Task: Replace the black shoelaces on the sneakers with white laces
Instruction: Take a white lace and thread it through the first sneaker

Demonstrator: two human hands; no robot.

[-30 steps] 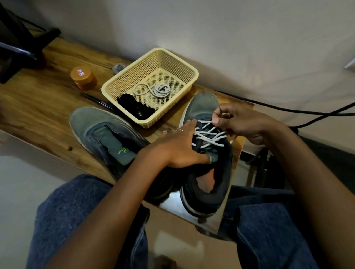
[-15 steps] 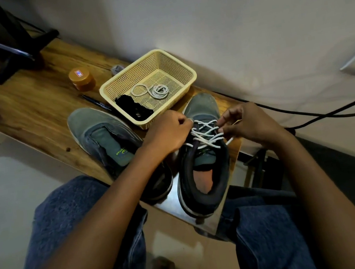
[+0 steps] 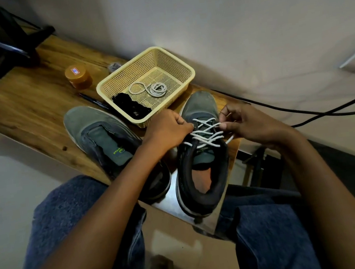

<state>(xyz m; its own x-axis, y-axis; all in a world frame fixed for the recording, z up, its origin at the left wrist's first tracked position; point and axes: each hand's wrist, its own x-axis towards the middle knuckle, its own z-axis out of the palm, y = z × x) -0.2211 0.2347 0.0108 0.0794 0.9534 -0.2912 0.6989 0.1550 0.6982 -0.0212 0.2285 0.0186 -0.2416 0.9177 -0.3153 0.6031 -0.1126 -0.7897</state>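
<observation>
Pinching the criss-crossed white cord lace (image 3: pixel 206 133) from both sides, curled left hand (image 3: pixel 166 129) and right hand (image 3: pixel 244 122) work over the grey fabric sneaker (image 3: pixel 199 154) on the wooden bench (image 3: pixel 31 104).

Open counter (image 3: pixel 19 106): bare wood toward 10 o'clock.
Blocked at 12 o'clock: basket (image 3: pixel 181 65), wall just behind.
Beside basket, 11 o'clock: orange jar (image 3: pixel 78 76), probably a pen (image 3: pixel 94 101).
Far 10 o'clock: black stand (image 3: pixel 13 43).

right sneaker (image 3: pixel 201 165): white lace (image 3: pixel 206 133) crisscrossed | left sneaker (image 3: pixel 109 144): seemingly laceless
</observation>
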